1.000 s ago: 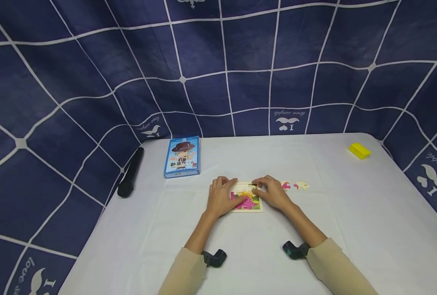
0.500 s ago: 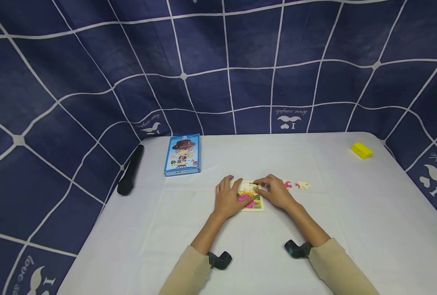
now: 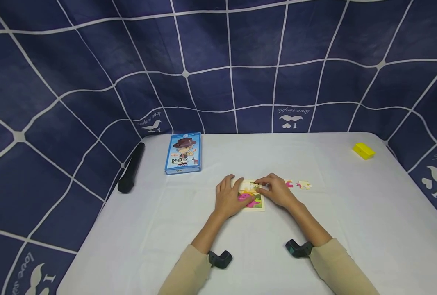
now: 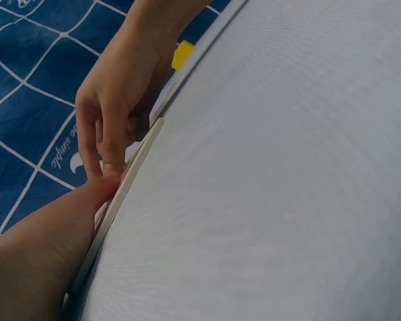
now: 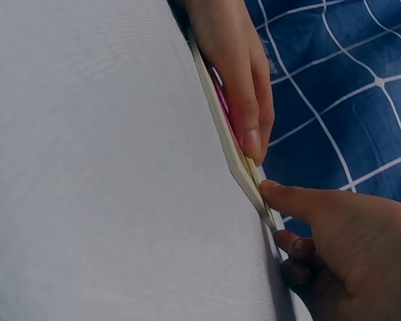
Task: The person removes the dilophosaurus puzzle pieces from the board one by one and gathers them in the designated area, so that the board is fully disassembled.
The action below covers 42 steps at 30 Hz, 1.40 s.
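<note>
A small jigsaw puzzle (image 3: 256, 208) with a pink picture lies in a pale frame mid-table. My left hand (image 3: 226, 200) rests over its left side, thumb stretched across the picture and other fingers spread toward the far edge. At the far right corner, my right hand (image 3: 278, 192) pinches a puzzle piece (image 3: 256, 186) between thumb and index finger, right at the frame. The right wrist view shows the left thumb (image 5: 248, 114) lying flat on the puzzle; the right fingertips mostly hide the piece. Two loose puzzle pieces (image 3: 304, 185) lie just right of the right hand, one partly hidden.
A blue card-game box (image 3: 183, 154) stands back left of the puzzle. Along the left table edge lies a black cylindrical object (image 3: 131, 169). Back right sits a yellow block (image 3: 364, 150). A dark blue gridded curtain (image 3: 251, 88) encloses the white table's (image 3: 255, 254) back and sides.
My left hand has shifted slightly right over the puzzle, its thumb reaching farther across. The right hand stays at the far right corner with the piece. The head view has tilted slightly.
</note>
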Tool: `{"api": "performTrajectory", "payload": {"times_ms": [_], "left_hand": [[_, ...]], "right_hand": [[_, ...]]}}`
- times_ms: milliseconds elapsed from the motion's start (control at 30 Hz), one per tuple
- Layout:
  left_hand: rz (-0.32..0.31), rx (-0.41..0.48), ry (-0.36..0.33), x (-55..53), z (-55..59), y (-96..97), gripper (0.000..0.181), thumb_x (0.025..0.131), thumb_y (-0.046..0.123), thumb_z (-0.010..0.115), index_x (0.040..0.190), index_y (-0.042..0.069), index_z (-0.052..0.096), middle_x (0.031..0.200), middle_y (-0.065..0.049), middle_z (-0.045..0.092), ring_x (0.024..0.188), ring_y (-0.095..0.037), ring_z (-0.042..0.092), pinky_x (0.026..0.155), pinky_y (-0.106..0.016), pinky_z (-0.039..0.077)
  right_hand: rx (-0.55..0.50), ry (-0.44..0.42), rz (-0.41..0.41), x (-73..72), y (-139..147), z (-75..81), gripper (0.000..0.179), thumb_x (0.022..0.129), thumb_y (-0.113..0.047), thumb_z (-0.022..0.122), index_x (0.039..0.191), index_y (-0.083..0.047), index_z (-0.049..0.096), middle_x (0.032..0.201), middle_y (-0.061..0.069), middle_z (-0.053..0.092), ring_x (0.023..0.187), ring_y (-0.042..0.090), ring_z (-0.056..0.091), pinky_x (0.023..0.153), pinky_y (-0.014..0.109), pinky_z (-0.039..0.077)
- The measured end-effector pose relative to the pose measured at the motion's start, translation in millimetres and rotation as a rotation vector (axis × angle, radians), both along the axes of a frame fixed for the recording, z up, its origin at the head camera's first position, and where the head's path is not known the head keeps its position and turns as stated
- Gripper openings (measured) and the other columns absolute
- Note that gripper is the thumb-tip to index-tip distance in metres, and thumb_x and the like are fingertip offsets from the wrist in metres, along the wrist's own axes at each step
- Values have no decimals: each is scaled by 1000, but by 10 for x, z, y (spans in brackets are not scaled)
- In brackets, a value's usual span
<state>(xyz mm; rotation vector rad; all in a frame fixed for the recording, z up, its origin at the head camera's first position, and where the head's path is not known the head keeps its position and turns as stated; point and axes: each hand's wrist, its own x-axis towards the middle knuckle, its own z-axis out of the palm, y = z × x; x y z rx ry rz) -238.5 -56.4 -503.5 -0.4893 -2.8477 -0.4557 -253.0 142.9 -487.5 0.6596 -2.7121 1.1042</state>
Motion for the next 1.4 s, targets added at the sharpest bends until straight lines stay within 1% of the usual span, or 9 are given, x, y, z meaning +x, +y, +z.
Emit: {"api": "performTrajectory", "payload": {"times_ms": [367, 500, 700, 867, 1033, 1233, 1400], "left_hand": [[-2, -9, 23, -9, -14, 0, 77, 76, 70, 51, 132, 17, 50, 136, -10, 34, 126, -23, 28, 100, -41, 26], [1, -12, 17, -14, -15, 4, 78, 76, 71, 50, 133, 18, 49, 137, -10, 33, 127, -23, 28, 101, -41, 26], [-2, -11, 23, -7, -9, 7, 77, 76, 71, 51, 133, 18, 50, 137, -11, 34, 127, -23, 28, 101, -42, 26], [-1, -13, 29, -5, -6, 5, 77, 76, 71, 50, 133, 18, 49, 136, -10, 34, 127, -24, 28, 100, -42, 27], [-3, -5, 38, -6, -12, 5, 77, 76, 71, 51, 132, 18, 50, 136, -10, 35, 127, -24, 29, 100, -42, 27], [0, -11, 24, -13, -17, 5, 77, 76, 71, 51, 132, 18, 50, 136, -9, 34, 127, -22, 28, 100, -41, 27], [8, -23, -1, -22, -14, 4, 77, 76, 71, 50, 134, 19, 48, 138, -9, 33, 128, -22, 26, 101, -40, 25]], "right_hand": [[20, -41, 15, -15, 7, 17, 27, 81, -21, 72, 106, -11, 70, 85, 2, 55, 71, 15, 46, 61, 28, 42], [15, -45, 30, -26, 11, 27, 27, 80, -19, 73, 105, -10, 69, 84, 2, 54, 70, 15, 45, 60, 28, 40], [-7, -40, 45, -45, 22, 17, 28, 78, -16, 74, 104, -8, 68, 81, 2, 53, 66, 13, 41, 56, 25, 36], [-46, -31, 30, -41, 13, 0, 30, 77, -16, 75, 105, -9, 66, 80, 2, 52, 63, 13, 40, 54, 24, 34], [-93, -14, 28, -45, 8, -26, 32, 75, -14, 77, 104, -9, 66, 82, 3, 54, 60, 12, 40, 51, 23, 34], [-165, -35, 47, -58, 9, -37, 32, 74, -11, 77, 103, -13, 65, 84, 0, 62, 53, 11, 38, 46, 22, 31], [-187, -65, 55, -64, 14, -42, 30, 76, -10, 75, 104, -16, 65, 85, -1, 67, 51, 11, 37, 45, 23, 30]]}}
